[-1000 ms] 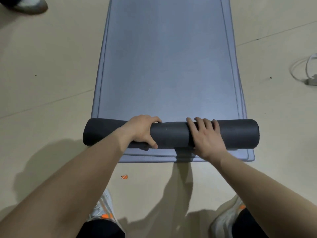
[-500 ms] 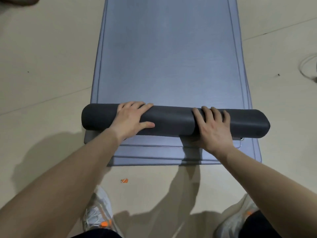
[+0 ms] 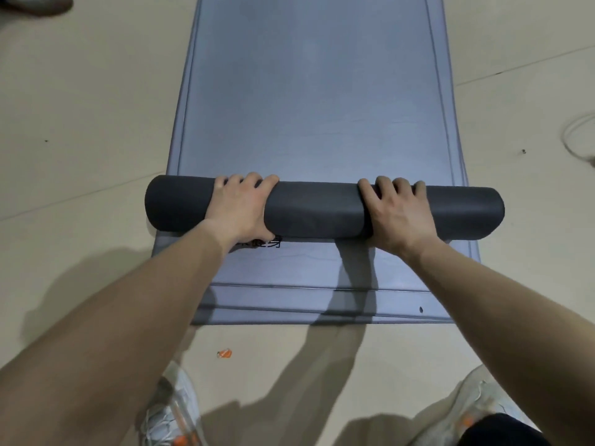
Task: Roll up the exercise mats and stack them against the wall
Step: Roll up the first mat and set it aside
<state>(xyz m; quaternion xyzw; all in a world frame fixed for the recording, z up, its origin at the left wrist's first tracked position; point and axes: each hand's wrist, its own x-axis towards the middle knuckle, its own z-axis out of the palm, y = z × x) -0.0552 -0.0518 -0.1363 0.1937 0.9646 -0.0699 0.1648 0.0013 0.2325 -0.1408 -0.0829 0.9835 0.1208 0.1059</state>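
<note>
Both of your hands grip the rolled mat (image 3: 317, 210) from above. Your left hand (image 3: 240, 209) and right hand (image 3: 399, 217) have their fingers curled over its far side. The left thumb is tucked against the near side, and the right thumb is hidden. The dark grey roll lies crosswise on the blue-grey flat mat (image 3: 315, 101), whose unrolled length runs away from you out of the top of the view. The foam looks light, soft and springy, with a matte skin that should not slip, so expect it to loosen rather than resist. A slack crease already shows between your hands. Both hands sit well in from the roll's ends, so a wider hold would probably stop the ends creeping sideways. Under the roll, the near edges of the lower mats (image 3: 289, 305) lie stepped, one past the other, and they may drag along. The pale floor (image 3: 80, 123) lies on both sides. A white cable (image 3: 576, 133) lies well off to your right, an orange scrap (image 3: 224, 353) sits near your left shoe (image 3: 174, 410), and another person's shoe (image 3: 35, 3) is at the far left corner. No wall is in view.
</note>
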